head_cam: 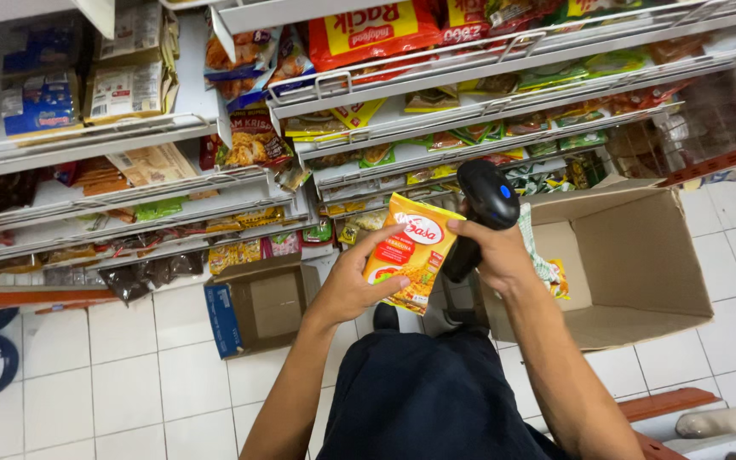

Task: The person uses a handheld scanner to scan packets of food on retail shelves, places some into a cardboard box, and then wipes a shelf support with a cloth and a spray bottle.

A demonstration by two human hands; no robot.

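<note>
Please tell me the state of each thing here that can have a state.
Yellow packet: sealed, held upright in left hand.
Black scanner: gripped in right hand.
Large cardboard box: open, on its side.
Small cardboard box: open, on the floor.

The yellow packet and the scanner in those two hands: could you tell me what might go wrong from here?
The left hand pinches the yellow packet by its edge only, so it might slip to the tiled floor. The right hand grips the black scanner while fingertips also touch the packet, perhaps loosening the grip. The open cardboard box sits close by the person's legs, a possible trip hazard.
</note>
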